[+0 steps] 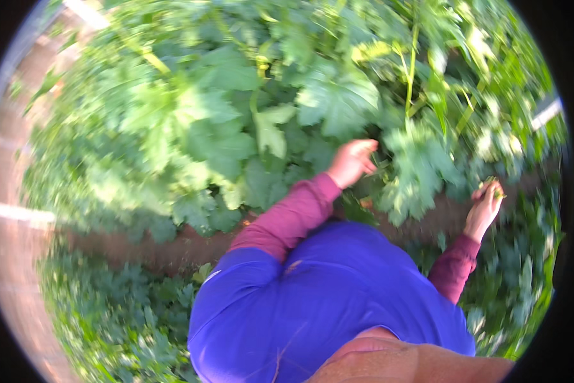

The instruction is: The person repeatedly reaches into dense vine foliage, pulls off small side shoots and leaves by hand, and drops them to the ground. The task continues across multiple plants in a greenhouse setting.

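Observation:
Dense, broad lobed green leaves (337, 95) fill the space before me. My left hand (355, 163) reaches in at their lower edge, its fingers bent beside a dark gap between leaves; whether it grips a stem there is blurred. Out to the right, my right hand (485, 203) is closed around a small bit of greenery (497, 193), over the soil strip. Between the two hands hangs a large leaf cluster (411, 167). Upright pale green stems (411, 72) rise behind it.
A strip of bare brown soil (148, 251) runs crosswise between the plant rows. More low leafy plants (124, 306) grow on the near side. At the far left lies a brown dirt path (9, 268) with a bright streak across it.

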The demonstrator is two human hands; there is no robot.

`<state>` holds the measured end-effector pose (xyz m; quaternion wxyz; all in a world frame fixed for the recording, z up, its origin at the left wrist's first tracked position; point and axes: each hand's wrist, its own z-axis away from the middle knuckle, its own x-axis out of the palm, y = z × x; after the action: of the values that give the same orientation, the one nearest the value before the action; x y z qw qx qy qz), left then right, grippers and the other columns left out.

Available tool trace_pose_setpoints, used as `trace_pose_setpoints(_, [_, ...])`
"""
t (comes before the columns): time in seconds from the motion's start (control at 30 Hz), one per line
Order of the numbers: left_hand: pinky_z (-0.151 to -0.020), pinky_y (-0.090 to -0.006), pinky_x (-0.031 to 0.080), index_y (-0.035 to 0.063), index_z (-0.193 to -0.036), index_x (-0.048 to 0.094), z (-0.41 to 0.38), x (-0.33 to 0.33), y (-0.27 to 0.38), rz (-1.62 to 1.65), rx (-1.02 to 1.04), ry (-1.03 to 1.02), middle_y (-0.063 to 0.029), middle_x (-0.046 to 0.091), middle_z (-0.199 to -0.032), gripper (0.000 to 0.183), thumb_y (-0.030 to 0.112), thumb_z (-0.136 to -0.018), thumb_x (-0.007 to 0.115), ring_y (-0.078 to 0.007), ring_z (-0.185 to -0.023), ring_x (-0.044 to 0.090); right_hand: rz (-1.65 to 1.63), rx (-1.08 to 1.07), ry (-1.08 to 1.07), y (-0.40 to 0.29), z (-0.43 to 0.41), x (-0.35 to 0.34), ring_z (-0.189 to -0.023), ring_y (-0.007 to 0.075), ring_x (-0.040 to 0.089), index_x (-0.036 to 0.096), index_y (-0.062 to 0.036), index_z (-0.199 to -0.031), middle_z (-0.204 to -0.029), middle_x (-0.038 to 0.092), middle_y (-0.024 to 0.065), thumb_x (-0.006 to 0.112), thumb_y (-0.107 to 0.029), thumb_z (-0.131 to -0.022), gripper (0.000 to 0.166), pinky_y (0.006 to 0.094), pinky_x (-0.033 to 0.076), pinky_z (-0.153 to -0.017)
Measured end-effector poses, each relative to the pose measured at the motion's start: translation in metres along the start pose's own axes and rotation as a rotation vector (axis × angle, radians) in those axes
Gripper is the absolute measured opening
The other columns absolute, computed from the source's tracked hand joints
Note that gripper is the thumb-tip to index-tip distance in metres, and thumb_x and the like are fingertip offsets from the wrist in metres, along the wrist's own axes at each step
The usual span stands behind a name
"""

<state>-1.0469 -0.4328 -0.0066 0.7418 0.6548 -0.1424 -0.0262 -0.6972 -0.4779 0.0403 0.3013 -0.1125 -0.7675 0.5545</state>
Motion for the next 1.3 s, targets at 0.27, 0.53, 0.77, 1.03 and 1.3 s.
trace_pose_setpoints(0.27, [-0.076, -0.0255, 0.05, 0.0034, -0.128, 0.044, 0.032, -0.161, 0.003, -0.032, 0.081, 0.223, -0.0116, 0.046, -0.125, 0.048, 0.001, -0.083, 0.059, -0.0184, -0.087, 0.059, 0.723, 0.162, -0.278, -0.089, 0.098, 0.072, -0.068, 0.0092, 0.057, 0.054, -0.0045, -0.116, -0.083, 0.062, 0.0052, 0.058, -0.012, -0.089, 0.028, 0.0231, 0.048, -0.061])
trace_pose_setpoints(0.53, [-0.091, -0.0256, 0.043, -0.0081, -0.142, 0.011, 0.098, -0.259, 0.072, 0.129, 0.029, 0.403, -0.0183, 0.043, -0.132, 0.085, 0.01, -0.082, 0.069, -0.0133, -0.1, 0.054, 0.543, 0.481, -1.09, 0.094, 0.183, 0.263, -0.105, 0.0223, 0.056, 0.034, -0.0048, -0.139, -0.131, 0.049, 0.0144, 0.061, -0.027, -0.088, 0.062, 0.0355, 0.047, -0.09])
trace_pose_setpoints(0.77, [-0.1, -0.0286, 0.038, -0.0124, -0.139, 0.017, 0.16, -0.303, 0.07, 0.063, 0.049, 0.376, -0.0186, 0.037, -0.137, 0.077, 0.006, -0.083, 0.066, -0.022, -0.125, 0.041, 0.391, 0.548, -0.204, 0.188, 0.128, 0.375, -0.068, 0.0198, 0.064, 0.039, 0.0054, -0.125, -0.096, 0.065, 0.0168, 0.06, -0.011, -0.088, 0.046, 0.0288, 0.053, -0.053])
trace_pose_setpoints(1.03, [-0.102, -0.031, 0.034, 0.0022, -0.128, 0.05, 0.197, -0.29, 0.038, -0.287, 0.102, 0.226, -0.0098, 0.048, -0.13, 0.044, 0.004, -0.084, 0.059, -0.0184, -0.12, 0.045, 0.395, 0.359, -0.415, 0.18, 0.113, 0.36, -0.07, 0.009, 0.055, 0.057, -0.0026, -0.106, -0.092, 0.064, 0.0034, 0.052, -0.03, -0.094, 0.03, 0.023, 0.045, -0.06])
trace_pose_setpoints(1.3, [-0.089, -0.0291, 0.044, 0.007, -0.131, 0.047, 0.15, -0.195, -0.034, -0.445, -0.043, -0.207, -0.0079, 0.053, -0.121, 0.046, 0.018, -0.089, 0.06, -0.0167, -0.106, 0.053, 0.064, 0.57, -0.742, 0.081, 0.189, 0.236, -0.069, 0.0064, 0.055, 0.065, -0.0071, -0.1, -0.093, 0.068, 0.0042, 0.059, -0.026, -0.091, 0.021, 0.0215, 0.047, -0.069])
